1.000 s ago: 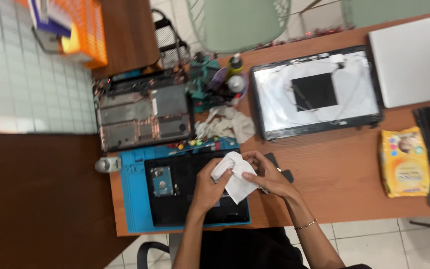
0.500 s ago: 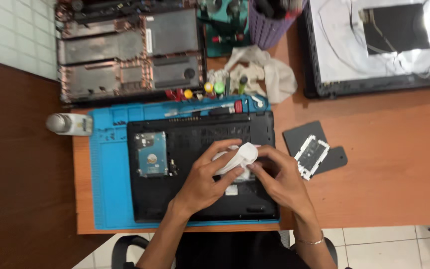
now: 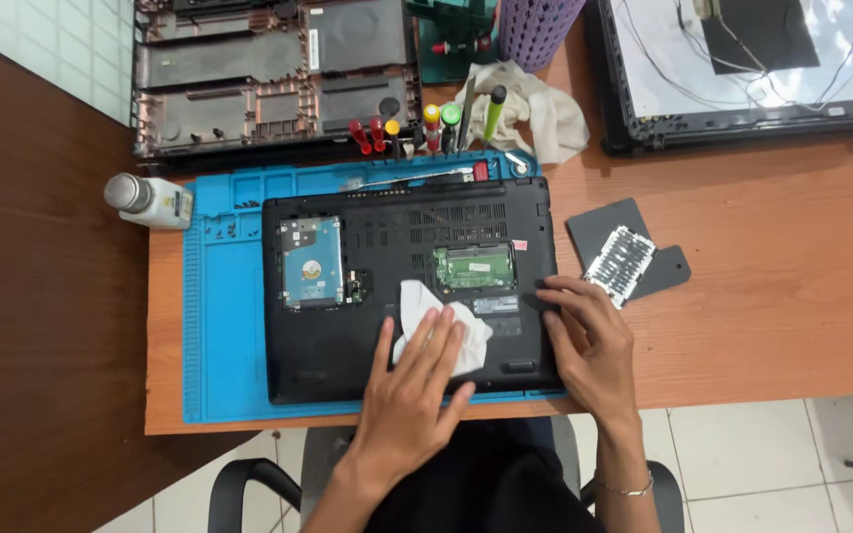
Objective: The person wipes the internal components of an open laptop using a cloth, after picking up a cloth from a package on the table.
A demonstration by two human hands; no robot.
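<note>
1. The left hand point(image 3: 417, 390) presses flat, fingers spread, on a crumpled white wipe point(image 3: 443, 329).
2. The wipe lies on the upturned black laptop base point(image 3: 397, 286), long axis across the bench.
3. The right hand point(image 3: 589, 341) rests open, steadying the base's right edge.

White label point(image 3: 497, 304) on laptop underside point(image 3: 348, 345); bottle point(image 3: 150, 201) left

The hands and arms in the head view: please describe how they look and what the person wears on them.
Both hands are bare, with no gloves and no rings that can be seen. The left hand and its forearm show no sleeve, watch or band. The right hand has a thin silver-coloured chain bracelet around the wrist, and its forearm is also without a sleeve. The fingernails are short and unpainted.
</note>
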